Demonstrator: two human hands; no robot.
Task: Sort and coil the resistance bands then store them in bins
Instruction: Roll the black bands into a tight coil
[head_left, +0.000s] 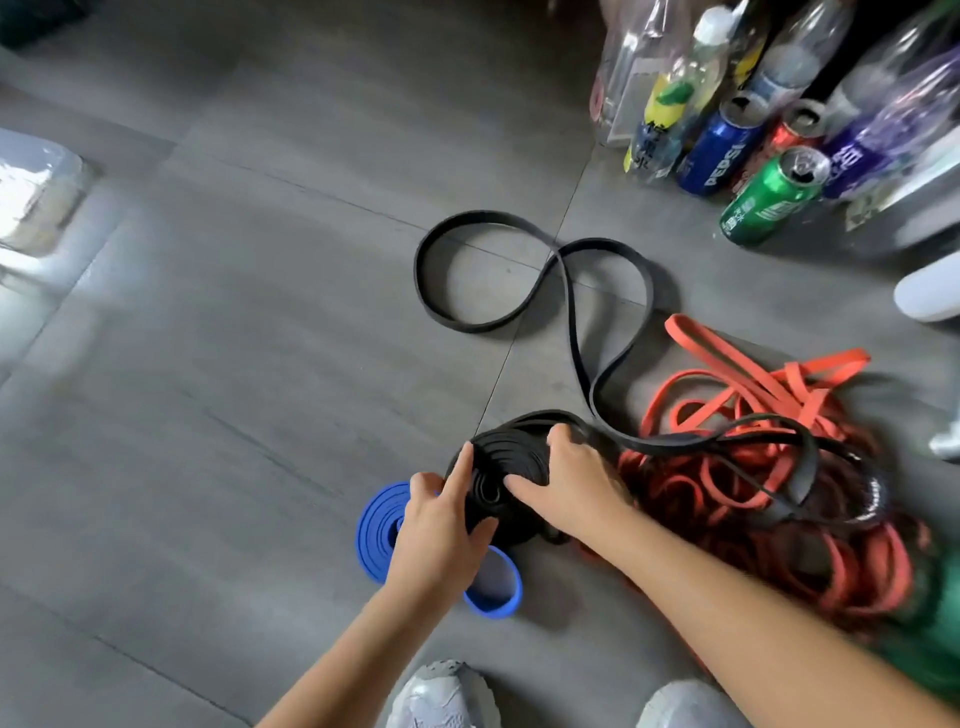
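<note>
A partly wound black resistance band coil (498, 457) is held between both hands just above the grey floor. My left hand (441, 530) grips its left side, thumb on the face and index finger along the rim. My right hand (566, 478) grips its right side, fingers curled over the top edge. The band's loose black tail (566, 291) snakes away in loops across the floor. A coiled blue band (376, 530) lies under my left hand. A tangled heap of orange bands (753, 467) lies to the right, with another black band across it.
Bottles and drink cans (748, 150) stand at the back right. A clear plastic container (36, 202) sits at the far left. A white object (930, 291) lies at the right edge. My grey shoes (447, 696) are at the bottom. Something green (935, 623) is at the lower right.
</note>
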